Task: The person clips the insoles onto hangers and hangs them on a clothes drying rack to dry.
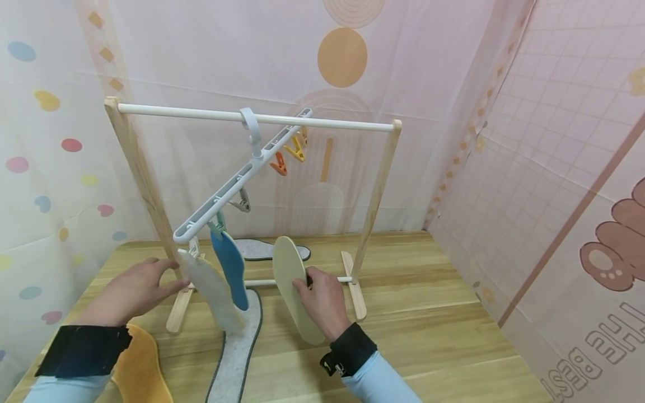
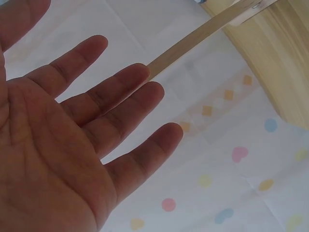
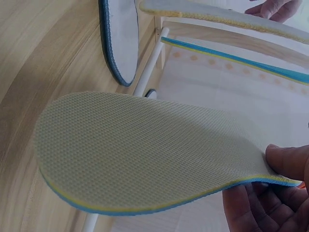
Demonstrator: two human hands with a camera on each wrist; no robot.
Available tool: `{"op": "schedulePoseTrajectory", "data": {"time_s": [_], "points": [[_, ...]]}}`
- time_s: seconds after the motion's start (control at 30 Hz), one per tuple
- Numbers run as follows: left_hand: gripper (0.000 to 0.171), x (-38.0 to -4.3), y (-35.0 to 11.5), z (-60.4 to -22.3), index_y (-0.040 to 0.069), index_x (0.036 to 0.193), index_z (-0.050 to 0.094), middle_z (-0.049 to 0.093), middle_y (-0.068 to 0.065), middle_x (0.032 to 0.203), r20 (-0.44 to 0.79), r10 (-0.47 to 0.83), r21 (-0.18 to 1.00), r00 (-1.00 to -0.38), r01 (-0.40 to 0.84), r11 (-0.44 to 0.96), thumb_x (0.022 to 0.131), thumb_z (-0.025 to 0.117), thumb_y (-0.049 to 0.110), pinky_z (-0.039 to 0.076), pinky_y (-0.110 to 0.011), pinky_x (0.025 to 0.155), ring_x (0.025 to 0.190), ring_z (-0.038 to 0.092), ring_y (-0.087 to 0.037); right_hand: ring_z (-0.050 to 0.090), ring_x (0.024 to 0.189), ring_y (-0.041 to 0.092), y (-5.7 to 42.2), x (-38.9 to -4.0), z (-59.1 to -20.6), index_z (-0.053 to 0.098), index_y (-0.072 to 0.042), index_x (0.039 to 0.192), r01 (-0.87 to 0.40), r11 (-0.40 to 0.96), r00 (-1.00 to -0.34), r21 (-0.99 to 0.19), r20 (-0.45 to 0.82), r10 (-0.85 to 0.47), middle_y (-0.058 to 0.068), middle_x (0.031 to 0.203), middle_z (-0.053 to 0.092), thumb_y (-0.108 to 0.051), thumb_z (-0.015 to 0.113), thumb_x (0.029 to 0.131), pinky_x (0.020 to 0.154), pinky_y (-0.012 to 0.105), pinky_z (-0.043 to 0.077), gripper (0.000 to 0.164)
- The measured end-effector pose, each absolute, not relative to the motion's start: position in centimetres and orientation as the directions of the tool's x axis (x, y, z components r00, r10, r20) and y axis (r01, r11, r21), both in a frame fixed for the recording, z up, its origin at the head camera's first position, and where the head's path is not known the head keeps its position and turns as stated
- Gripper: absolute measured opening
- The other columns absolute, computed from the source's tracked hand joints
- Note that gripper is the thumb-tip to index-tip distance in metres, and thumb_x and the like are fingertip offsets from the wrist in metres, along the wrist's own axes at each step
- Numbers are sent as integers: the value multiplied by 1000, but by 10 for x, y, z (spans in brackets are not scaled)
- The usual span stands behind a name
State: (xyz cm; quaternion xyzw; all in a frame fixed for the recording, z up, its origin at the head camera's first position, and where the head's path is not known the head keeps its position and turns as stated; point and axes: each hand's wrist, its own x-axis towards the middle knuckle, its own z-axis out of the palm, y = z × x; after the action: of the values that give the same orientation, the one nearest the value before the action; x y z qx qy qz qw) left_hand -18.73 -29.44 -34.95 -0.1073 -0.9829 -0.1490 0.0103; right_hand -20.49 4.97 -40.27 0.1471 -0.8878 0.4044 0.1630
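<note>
My right hand [image 1: 325, 299] pinches a cream insole [image 1: 289, 280] by its edge, thumb on the textured face. In the right wrist view this insole [image 3: 135, 150] shows a blue and yellow rim. Spread and holding nothing, my left hand [image 1: 133, 291] is beside a whitish insole [image 1: 214, 294] that hangs from a clip at the hanger's near end. The left palm and fingers [image 2: 130, 118] show bare in the left wrist view. Behind the whitish one, a blue insole [image 1: 230, 268] hangs from a green clip [image 1: 218, 223]. The pale blue clip hanger [image 1: 242, 176] hooks over the rack's white bar [image 1: 191, 113].
Orange [image 1: 280, 164], yellow [image 1: 296, 149] and grey [image 1: 243, 200] clips dangle with nothing in them. Grey felt insoles lie on the table, one in front [image 1: 234, 352] and one behind [image 1: 257, 249]. An orange insole [image 1: 141, 364] lies front left. Wooden rack posts [image 1: 375, 207] flank the hanger.
</note>
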Motion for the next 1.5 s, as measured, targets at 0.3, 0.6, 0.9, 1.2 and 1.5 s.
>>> {"op": "schedulePoseTrajectory", "data": {"time_s": [0.3, 0.6, 0.9, 1.2, 1.5], "points": [[56, -189, -294, -338, -13, 122, 58, 57, -40, 116, 118, 224, 276, -968, 248, 929, 94, 68, 34, 48, -65, 80, 104, 56, -55, 58, 61, 5, 50, -203, -399, 71, -7, 90, -404, 633, -897, -660, 423, -131, 1, 75, 68, -23, 73, 92, 49, 20, 46, 16], [50, -199, -295, -325, -12, 121, 59, 63, -33, 108, 180, 244, 253, -953, 285, 925, 94, 68, 29, 51, -60, 76, 93, 62, -45, 58, 62, 3, 48, -202, -394, 72, -8, 94, -396, 626, -901, -671, 417, -122, -1, 76, 67, -24, 73, 92, 50, 19, 46, 17], [46, -208, -291, -309, -12, 119, 58, 63, -27, 99, 149, 240, 277, -959, 274, 921, 94, 66, 26, 52, -54, 69, 80, 59, -33, 61, 63, 4, 44, -202, -390, 73, -7, 96, -408, 631, -892, -660, 435, -123, 0, 77, 69, -24, 73, 92, 50, 18, 46, 18], [43, -216, -285, -299, -11, 121, 57, 67, -23, 98, 163, 267, 290, -950, 305, 907, 95, 65, 22, 53, -50, 68, 77, 57, -29, 60, 64, 4, 42, -203, -391, 74, -6, 98, -442, 644, -868, -624, 480, -129, 0, 78, 69, -24, 75, 90, 50, 18, 45, 19], [37, -222, -282, -293, -10, 120, 59, 66, -23, 100, 179, 271, 305, -946, 315, 899, 92, 66, 13, 50, -55, 75, 81, 57, -32, 62, 66, 5, 39, -205, -389, 73, -8, 97, -437, 645, -871, -627, 474, -129, 1, 81, 70, -25, 74, 91, 52, 18, 46, 19]]}}
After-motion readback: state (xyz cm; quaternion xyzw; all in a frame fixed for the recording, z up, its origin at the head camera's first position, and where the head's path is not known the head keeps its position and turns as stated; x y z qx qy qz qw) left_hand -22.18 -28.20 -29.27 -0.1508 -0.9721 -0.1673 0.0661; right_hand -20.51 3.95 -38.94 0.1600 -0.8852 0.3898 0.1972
